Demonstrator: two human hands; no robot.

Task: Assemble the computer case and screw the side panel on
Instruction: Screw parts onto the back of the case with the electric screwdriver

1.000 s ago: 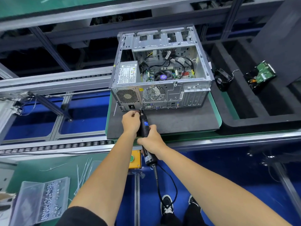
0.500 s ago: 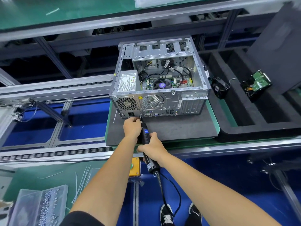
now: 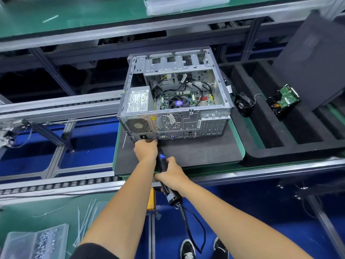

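An open silver computer case [image 3: 175,101] lies on its side on a dark foam pad [image 3: 196,156], rear panel facing me, motherboard and power supply exposed. My right hand [image 3: 172,176] grips a black corded electric screwdriver [image 3: 162,159] whose tip points at the lower rear edge of the case, below the power socket. My left hand [image 3: 146,149] sits at that tip with fingers curled, pinching around the bit; any screw there is hidden. A dark side panel [image 3: 315,58] leans upright at the far right.
A black foam tray [image 3: 265,131] on the right holds a small fan [image 3: 242,104] and a hard drive [image 3: 283,100]. A clear bag of screws [image 3: 37,242] and white cable ties [image 3: 84,221] lie on the green bench at lower left. Conveyor rails run to the left.
The view has tilted, so the case sits lower in frame. Both hands stay at the rear lower edge with the screwdriver tip in the same spot.
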